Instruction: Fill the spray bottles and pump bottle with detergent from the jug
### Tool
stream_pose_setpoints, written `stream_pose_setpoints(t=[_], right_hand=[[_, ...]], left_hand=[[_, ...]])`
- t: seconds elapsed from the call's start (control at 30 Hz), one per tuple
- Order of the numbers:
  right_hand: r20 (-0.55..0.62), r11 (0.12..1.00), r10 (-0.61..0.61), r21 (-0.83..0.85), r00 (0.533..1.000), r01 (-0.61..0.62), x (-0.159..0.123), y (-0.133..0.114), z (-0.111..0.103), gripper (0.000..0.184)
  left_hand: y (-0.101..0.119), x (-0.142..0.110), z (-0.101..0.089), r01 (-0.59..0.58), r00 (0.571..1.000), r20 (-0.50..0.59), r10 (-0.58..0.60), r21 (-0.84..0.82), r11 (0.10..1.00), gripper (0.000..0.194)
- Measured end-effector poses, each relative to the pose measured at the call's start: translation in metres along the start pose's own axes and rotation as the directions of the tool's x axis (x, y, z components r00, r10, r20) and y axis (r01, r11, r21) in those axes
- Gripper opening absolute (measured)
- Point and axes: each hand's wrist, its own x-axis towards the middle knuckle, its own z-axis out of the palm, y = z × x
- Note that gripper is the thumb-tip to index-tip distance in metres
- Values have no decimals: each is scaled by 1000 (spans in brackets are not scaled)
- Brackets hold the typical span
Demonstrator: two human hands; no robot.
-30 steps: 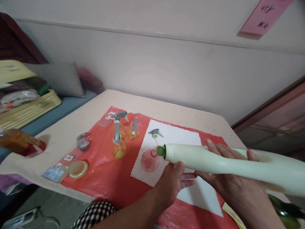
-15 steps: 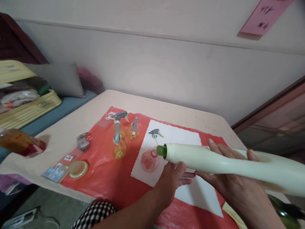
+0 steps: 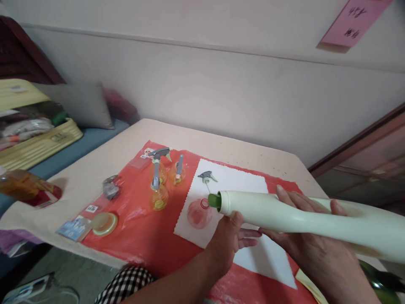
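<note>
I hold a pale green plastic bottle [image 3: 253,204] lying almost level in the air, its dark green pouring spout [image 3: 214,201] pointing left. My left hand [image 3: 232,240] supports it under the neck, thumb against the side and the other fingers stretched below. Through the handle opening, my right hand [image 3: 311,221] is wrapped round the bottle's body. Just left of the spout, a clear round spray bottle [image 3: 198,216] without its head stands on a white sheet [image 3: 243,179]. Behind it lies a grey and green spray head [image 3: 207,175] with its tube. No liquid shows at the spout.
Several yellow-tinted spray bottles [image 3: 159,198] with heads stand on the red plastic sheet [image 3: 152,247]. Left are a round lid [image 3: 104,223], a grey wrapped item [image 3: 110,188], a blue packet [image 3: 72,229] and a bottle of amber liquid [image 3: 28,188]. A dark green bottle [image 3: 376,278] is at lower right.
Almost nothing differs. Both hands and the pale green bottle stay in place, with only a tiny shift of the view.
</note>
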Motion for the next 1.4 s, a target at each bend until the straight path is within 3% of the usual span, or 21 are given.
stream_pose_setpoints(t=[0.23, 0.43, 0.73, 1.4], right_hand=[[-31, 999, -33, -19, 999, 32, 2, -1, -1, 62], [22, 997, -67, -45, 997, 68, -1, -1, -3, 61], [10, 1000, -22, -5, 1000, 22, 0, 0, -2, 50], [-1, 1000, 3, 30, 1000, -3, 1, -2, -5, 56]], left_hand=[[-1, 0, -1, -2, 1000, 24, 2, -19, 1000, 75], [0, -1, 1, 6, 1000, 15, -5, -36, 999, 74], [-1, 1, -1, 12, 1000, 17, -11, -28, 1000, 73], [0, -1, 0, 17, 1000, 9, -17, -8, 1000, 70]])
